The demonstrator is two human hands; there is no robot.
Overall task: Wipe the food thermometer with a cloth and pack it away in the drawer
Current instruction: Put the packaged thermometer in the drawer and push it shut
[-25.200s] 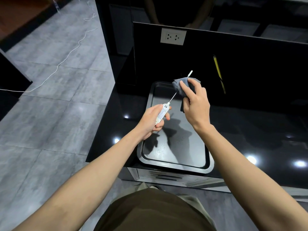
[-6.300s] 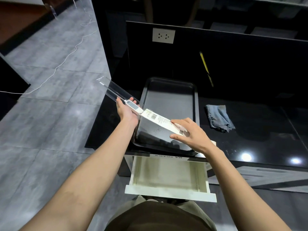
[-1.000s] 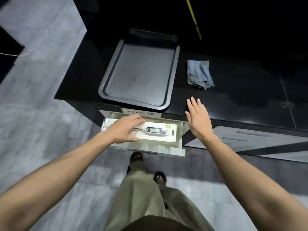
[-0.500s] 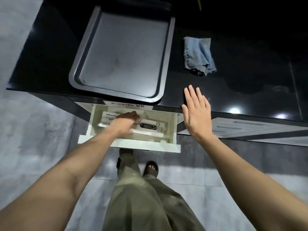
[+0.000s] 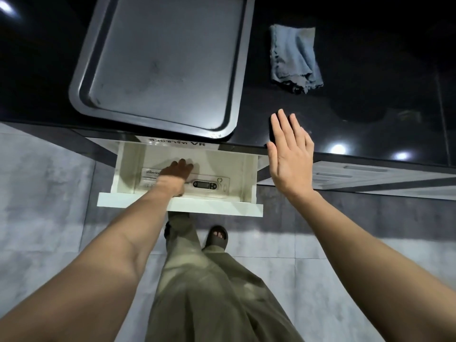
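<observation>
Since half a second ago, your left hand [image 5: 176, 175] has pushed the packaged thermometer [image 5: 204, 185] deeper into the drawer [image 5: 180, 206], fingers pressing flat. Your right hand [image 5: 290, 156] hovers spread, holding nothing. The package looks light, stiff and slippery; take its edges.

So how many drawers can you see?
2. One white drawer is pulled open below the tray, with the left hand inside. A closed grey drawer sits right of it. Others may be hidden.
</observation>
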